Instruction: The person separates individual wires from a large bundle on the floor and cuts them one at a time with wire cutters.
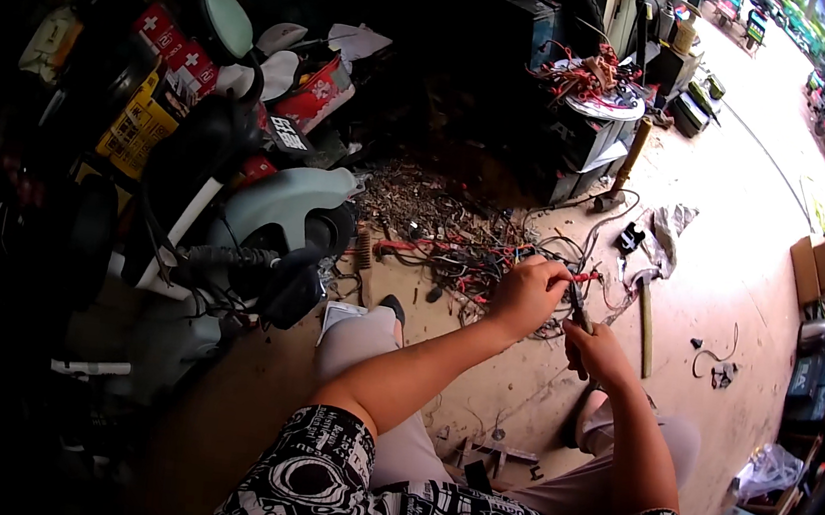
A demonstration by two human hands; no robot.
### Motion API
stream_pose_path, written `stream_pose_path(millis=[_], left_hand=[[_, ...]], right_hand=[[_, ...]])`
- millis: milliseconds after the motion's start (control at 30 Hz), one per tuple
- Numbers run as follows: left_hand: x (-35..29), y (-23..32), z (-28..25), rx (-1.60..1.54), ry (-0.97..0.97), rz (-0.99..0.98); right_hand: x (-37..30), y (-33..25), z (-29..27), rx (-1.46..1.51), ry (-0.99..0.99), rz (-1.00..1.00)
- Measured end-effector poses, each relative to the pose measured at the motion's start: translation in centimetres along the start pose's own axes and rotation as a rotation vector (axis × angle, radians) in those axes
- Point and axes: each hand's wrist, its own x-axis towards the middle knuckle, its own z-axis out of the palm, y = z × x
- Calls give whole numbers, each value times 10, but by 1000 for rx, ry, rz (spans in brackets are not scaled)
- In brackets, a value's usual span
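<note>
My left hand (526, 298) is closed in a pinch on a red wire (584, 277), whose short end sticks out to the right past the fingertips. My right hand (599, 356) is wrapped round the handles of dark pliers (576, 297). Their jaws point up and reach the red wire just beside my left fingers; whether they bite on it is too small to tell. Below and behind both hands, a tangle of black, red and blue wires (462, 263) lies on the floor.
A hammer (645, 327) lies right of my hands. Scooter parts, including a pale fender (283, 199), are heaped at left. Dark debris (418, 203) lies beyond the wires. Batteries (585, 145) stand at the back, under a pile of red wires (592, 78). A cardboard box (818, 268) stands far right.
</note>
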Motion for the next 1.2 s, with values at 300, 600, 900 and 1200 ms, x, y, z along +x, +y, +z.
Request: stream_pose_path(millis=[300, 600, 900, 1200], left_hand=[[-4, 10, -5, 151, -59, 68], [-20, -1, -9, 364, -318, 159], [-3, -5, -6, -342, -505, -606], [1, -5, -9, -667, -491, -781]], right_hand=[[20, 26, 2, -210, 157, 45], [-3, 42, 9, -419, 199, -86], [-6, 27, -5, -732, 485, -131], [-2, 28, -4, -335, 184, -95]])
